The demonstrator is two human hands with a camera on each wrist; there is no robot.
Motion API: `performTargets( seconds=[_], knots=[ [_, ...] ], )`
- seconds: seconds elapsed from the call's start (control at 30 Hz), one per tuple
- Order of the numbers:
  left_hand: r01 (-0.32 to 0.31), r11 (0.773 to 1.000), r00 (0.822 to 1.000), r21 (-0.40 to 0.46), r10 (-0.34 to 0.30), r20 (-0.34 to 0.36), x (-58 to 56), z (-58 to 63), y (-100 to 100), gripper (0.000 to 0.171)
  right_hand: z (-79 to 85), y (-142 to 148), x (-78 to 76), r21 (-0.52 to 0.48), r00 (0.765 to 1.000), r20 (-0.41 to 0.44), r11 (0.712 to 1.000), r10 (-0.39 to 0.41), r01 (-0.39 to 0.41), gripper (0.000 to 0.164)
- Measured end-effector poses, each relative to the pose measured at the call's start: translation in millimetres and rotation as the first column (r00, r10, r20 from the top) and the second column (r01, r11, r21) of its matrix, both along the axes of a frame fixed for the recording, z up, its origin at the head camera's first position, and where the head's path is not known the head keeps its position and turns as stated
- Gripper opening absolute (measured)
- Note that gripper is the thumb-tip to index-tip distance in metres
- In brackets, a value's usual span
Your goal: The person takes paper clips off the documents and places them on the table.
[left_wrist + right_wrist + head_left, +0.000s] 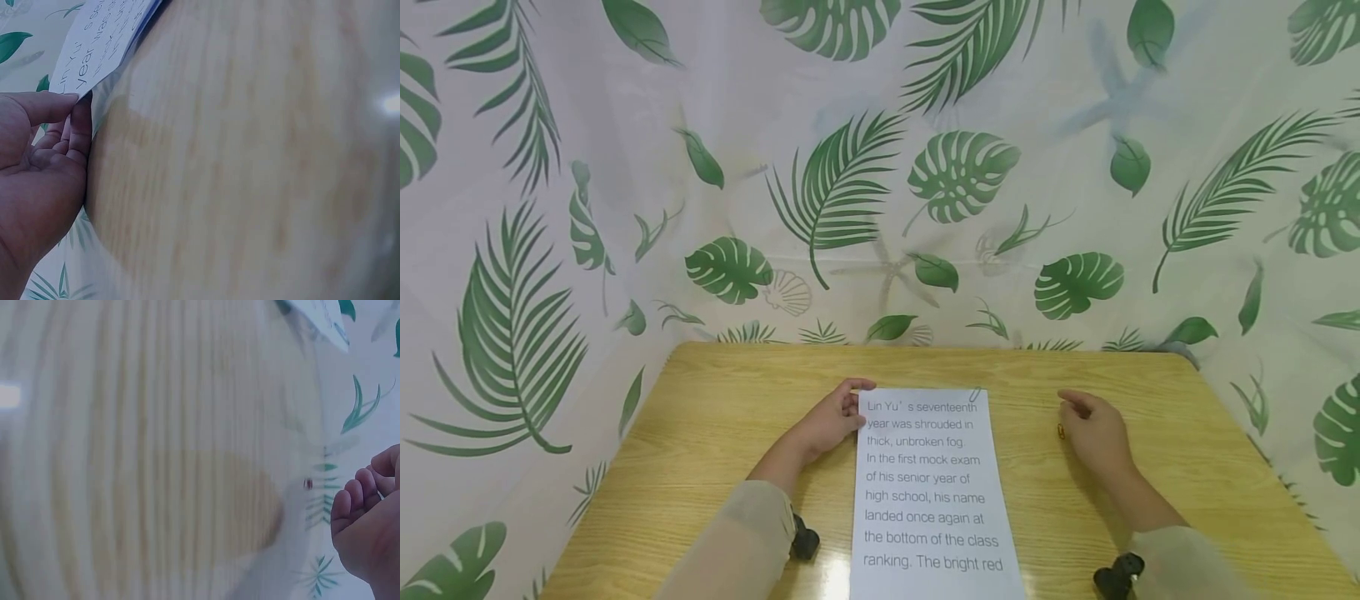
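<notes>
A long white sheet of paper point(925, 492) with large printed lines lies in front of me. My left hand point(829, 422) pinches its upper left corner between thumb and fingers; the left wrist view shows the sheet's corner point(94, 69) at the fingertips. A wire paper clip point(975, 394) sits on the sheet's top edge near the right corner. Right of the paper, my right hand point(1099, 433) hovers with loosely curled fingers point(354, 494) and holds nothing visible. Close beside its thumb is a small orange paper clip point(1061, 431), apart from the fingers in the right wrist view.
The wood-grain table point(737, 383) reaches back to a white curtain point(865, 317) printed with green leaves, which also hangs along both sides. A dark wrist camera point(805, 540) sits at the left sleeve, another wrist camera point(1118, 575) at the right.
</notes>
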State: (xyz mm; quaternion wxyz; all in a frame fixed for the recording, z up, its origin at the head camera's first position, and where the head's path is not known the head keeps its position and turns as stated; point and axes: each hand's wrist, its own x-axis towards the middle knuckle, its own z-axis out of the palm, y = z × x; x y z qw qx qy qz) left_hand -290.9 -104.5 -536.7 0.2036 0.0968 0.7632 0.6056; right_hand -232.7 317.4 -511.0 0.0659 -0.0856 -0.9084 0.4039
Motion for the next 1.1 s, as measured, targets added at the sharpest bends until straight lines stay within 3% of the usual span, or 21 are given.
performTargets(
  seconds=[0.23,0.5,0.87,1.1],
  knots=[
    [-0.002,1.000,1.000,0.006,0.002,0.010,-1.6,-1.3,0.3,0.059,0.9,-20.0,-5.3,-0.067,1.000,-0.020,0.998,0.022,-0.023,0.041],
    [0.000,1.000,1.000,0.008,0.000,0.002,-3.8,-4.1,0.1,0.058,-2.7,-46.1,-12.2,-0.133,0.999,0.027,0.991,0.034,-0.030,0.042],
    [-0.001,1.000,1.000,0.010,0.001,0.009,-3.5,-5.0,-1.8,0.060,-15.2,-81.7,-25.8,-0.214,0.997,0.037,0.975,0.062,-0.052,0.047],
    [0.003,1.000,1.000,0.013,-0.003,0.004,-4.0,-5.3,-1.3,0.058,-23.0,-96.3,-33.6,-0.232,0.998,0.062,0.973,0.029,-0.014,0.046]
  ],
)
